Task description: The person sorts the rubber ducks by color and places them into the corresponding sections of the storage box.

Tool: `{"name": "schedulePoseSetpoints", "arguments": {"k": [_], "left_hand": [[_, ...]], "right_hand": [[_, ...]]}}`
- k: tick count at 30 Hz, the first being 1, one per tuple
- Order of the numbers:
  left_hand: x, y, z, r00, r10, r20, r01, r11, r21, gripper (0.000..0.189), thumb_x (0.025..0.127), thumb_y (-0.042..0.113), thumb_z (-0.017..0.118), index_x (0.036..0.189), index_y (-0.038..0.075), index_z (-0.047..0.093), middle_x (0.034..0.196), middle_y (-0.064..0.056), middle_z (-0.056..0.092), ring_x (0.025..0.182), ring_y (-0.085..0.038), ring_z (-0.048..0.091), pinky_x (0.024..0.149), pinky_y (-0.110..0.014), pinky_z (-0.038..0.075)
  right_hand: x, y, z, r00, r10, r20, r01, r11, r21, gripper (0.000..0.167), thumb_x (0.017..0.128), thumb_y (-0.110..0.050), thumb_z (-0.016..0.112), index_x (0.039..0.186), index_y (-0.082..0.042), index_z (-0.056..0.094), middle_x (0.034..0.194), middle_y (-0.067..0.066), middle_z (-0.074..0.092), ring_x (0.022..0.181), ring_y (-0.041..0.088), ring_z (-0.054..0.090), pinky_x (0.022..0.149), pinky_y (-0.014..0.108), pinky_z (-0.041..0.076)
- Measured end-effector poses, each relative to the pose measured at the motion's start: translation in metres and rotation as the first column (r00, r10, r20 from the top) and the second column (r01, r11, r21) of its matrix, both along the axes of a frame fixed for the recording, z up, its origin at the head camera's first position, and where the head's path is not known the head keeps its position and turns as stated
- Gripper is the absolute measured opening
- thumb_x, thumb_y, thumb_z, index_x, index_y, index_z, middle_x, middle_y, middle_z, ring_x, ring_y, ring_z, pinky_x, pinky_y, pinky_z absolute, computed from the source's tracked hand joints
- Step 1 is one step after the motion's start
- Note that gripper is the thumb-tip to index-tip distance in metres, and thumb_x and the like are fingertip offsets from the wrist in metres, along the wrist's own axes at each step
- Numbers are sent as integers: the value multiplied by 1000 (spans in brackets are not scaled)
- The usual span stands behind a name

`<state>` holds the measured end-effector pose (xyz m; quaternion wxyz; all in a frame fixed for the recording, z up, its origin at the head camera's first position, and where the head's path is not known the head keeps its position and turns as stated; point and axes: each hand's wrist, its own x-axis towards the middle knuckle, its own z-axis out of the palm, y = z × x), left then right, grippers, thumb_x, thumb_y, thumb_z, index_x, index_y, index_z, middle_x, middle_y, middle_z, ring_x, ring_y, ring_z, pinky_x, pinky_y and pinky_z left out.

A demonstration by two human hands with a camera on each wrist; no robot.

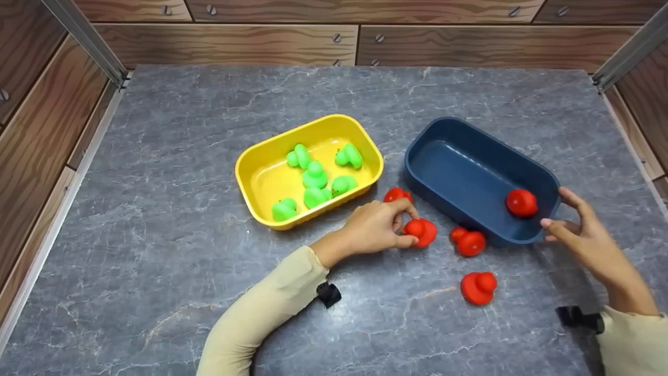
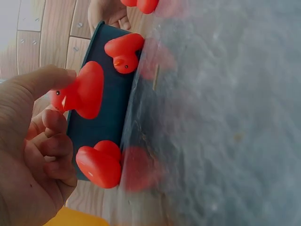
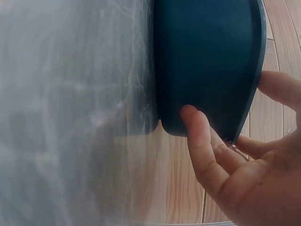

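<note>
My left hand point(image 1: 378, 227) pinches a red rubber duck point(image 1: 425, 233) between thumb and fingers, low over the table in front of the blue bin point(image 1: 459, 172). In the left wrist view the held duck point(image 2: 89, 89) shows its beak and eye. My right hand point(image 1: 589, 240) grips the right end of the blue bin, fingers spread about its corner. One red duck point(image 1: 522, 202) lies inside that bin. Around the left hand on the table are a red duck point(image 1: 397, 195) behind it, a second point(image 1: 469, 243) beside the bin, and a third point(image 1: 479, 288) nearer the front.
Left of the blue bin stands a yellow bin point(image 1: 242, 180) with several green rubber ducks point(image 1: 314, 176) in it. Both bins sit on a grey marbled table point(image 1: 156, 156). Wood-patterned panels point(image 1: 229, 44) enclose the back and sides.
</note>
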<state>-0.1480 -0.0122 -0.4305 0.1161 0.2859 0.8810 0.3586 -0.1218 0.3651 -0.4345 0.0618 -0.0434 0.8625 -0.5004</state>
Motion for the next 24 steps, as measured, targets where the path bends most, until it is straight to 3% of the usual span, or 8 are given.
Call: {"name": "schedulePoseSetpoints", "arguments": {"k": [6,14,19,24], "left_hand": [[1,0,3,999,18,-48,-14,996,87,32,79,36,77,104,21,63,70,10,52,61,-2,45,57,-15,33],[-1,-1,12,997,67,-40,-59,980,191,31,79,32,78,104,19,65,78,6,56,72,-10,54,62,-14,34],[-2,0,21,992,78,-95,-55,974,221,32,80,31,78,105,17,65,82,4,59,77,-16,57,63,-14,35],[-3,2,28,985,83,-153,-43,968,249,32,80,31,78,104,15,65,83,2,59,77,-13,53,65,-14,35]], "right_hand": [[0,0,2,1000,4,3,-4,999,36,75,99,-6,51,154,-5,1,154,16,9,91,-14,56,73,8,49],[0,-1,2,1000,-3,4,3,997,75,75,100,-9,50,154,-3,-1,157,21,3,92,-17,53,73,7,49],[0,-1,1,1000,-5,-2,6,997,80,75,99,-8,50,154,-3,-1,158,22,1,92,-17,53,73,7,49],[0,-2,1,1000,-6,-8,7,996,87,75,99,-8,51,154,-2,-1,157,24,3,91,-16,54,72,8,49]]}}
